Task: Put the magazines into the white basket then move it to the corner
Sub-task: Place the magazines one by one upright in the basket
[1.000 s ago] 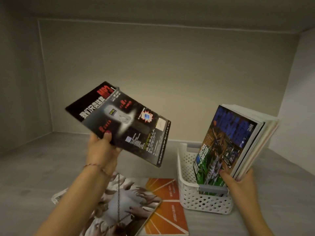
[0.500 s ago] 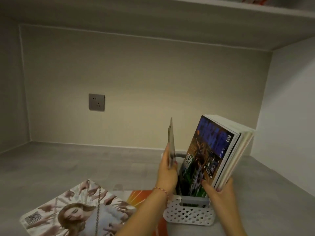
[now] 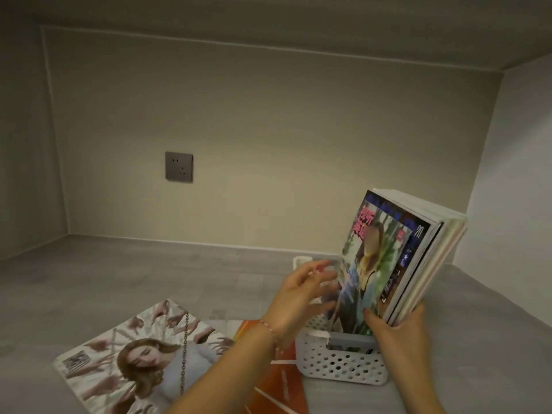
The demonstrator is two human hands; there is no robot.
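The magazine the left hand [image 3: 301, 294] carried edge-on half a second ago is now in the basket [image 3: 340, 363], its cover facing us at the front of the stack [image 3: 385, 264]. The left fingers are spread and loose, just off that cover's edge, gripping nothing. The right hand [image 3: 400, 327] curls round the stack's lower right corner, thumb on the front, keeping it leaning upright in the basket.

So we're mid-loading. Two magazines lie flat on the shelf: the portrait one [image 3: 140, 360] at lower left, and an orange one [image 3: 274, 380] partly beneath it, just beside the basket's near-left corner. Next, I'd say, the left hand drops back for the portrait one while the right props the stack. The corner move comes after.
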